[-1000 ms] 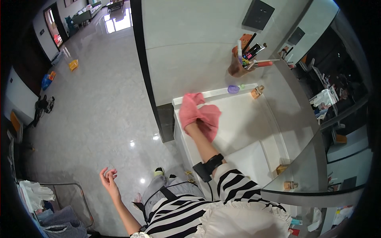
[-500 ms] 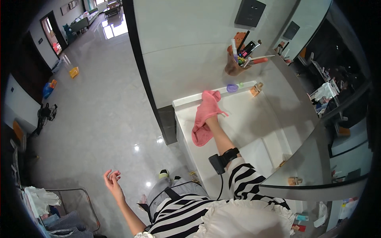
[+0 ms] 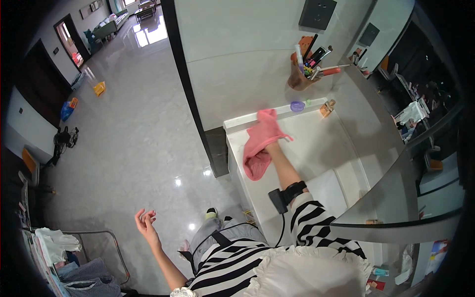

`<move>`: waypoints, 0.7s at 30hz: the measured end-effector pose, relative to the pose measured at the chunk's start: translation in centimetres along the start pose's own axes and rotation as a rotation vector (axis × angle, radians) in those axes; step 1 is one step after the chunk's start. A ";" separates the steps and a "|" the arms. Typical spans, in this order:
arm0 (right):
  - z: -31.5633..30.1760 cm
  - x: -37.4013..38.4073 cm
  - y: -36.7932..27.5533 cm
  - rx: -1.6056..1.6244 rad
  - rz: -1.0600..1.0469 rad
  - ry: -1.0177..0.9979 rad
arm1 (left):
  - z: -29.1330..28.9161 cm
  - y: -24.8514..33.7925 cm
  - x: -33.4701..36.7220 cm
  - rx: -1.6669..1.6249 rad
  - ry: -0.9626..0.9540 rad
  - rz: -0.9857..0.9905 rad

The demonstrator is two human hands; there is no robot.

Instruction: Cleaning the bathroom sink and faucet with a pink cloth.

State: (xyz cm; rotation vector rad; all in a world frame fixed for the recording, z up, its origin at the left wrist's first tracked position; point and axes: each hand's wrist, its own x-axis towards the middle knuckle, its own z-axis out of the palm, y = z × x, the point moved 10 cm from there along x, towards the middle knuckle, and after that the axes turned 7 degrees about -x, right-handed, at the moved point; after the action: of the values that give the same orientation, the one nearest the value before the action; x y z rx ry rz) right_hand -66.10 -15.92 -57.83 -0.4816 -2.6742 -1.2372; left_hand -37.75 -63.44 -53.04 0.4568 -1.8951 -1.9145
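Note:
My right hand (image 3: 272, 147) reaches over the white countertop (image 3: 316, 141) and presses a pink cloth (image 3: 257, 156) onto its left end, beside the raised back edge. Folds of the cloth cover most of the fingers, and its upper part is slightly blurred. A black device is strapped round that wrist. Away from the counter, my left hand (image 3: 146, 225) hangs in the air over the floor, empty, its fingers loosely bent and apart. Along the counter's back edge are a small purple item (image 3: 297, 106) and a small amber bottle (image 3: 327, 108).
A brown bear-shaped holder (image 3: 298, 79) full of pens and brushes is at the wall, below a dark socket panel (image 3: 317, 14). The curved mirror (image 3: 396, 193) overhangs the right side. A metal rack (image 3: 110, 234) with clothes stands lower left.
The whole view has shifted slightly. My right hand is still on the cloth, whose folds have changed shape a little. My left hand stays raised and empty.

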 end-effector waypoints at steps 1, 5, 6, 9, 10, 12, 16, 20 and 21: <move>0.8 0.4 1.2 0.072 0.048 -0.036 | -0.4 -0.2 -0.2 0.002 0.010 -0.010; 0.1 -0.5 2.3 0.526 0.153 -0.048 | -1.1 -1.1 -0.7 -0.001 0.035 -0.038; -1.6 -1.0 1.7 0.699 0.139 0.013 | -1.3 -1.4 -0.7 -0.010 0.039 -0.034; -7.0 -2.6 1.1 1.194 0.043 0.192 | -0.7 -1.3 -0.6 -0.018 0.024 -0.036; -8.4 -2.9 0.5 1.373 -0.018 0.202 | -0.8 -0.8 -0.7 -0.011 0.023 -0.033; -9.0 -3.1 0.4 1.653 -0.113 0.146 | -0.1 -0.6 0.0 -0.004 -0.004 -0.023; -8.6 -3.9 -0.1 1.806 -0.251 0.037 | 1.8 -0.2 0.6 0.015 -0.072 0.010; -9.3 -7.5 -2.9 1.195 -0.662 0.430 | 4.3 0.3 1.3 -0.027 -0.151 0.021; -9.3 -8.6 -3.9 1.029 -0.754 0.524 | 4.1 0.2 1.5 -0.030 -0.141 0.018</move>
State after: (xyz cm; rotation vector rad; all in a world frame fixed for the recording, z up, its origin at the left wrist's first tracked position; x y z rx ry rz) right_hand -59.37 -27.35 -56.94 0.9000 -2.5660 0.1092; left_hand -41.07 -60.59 -52.69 0.3010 -1.9476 -2.0075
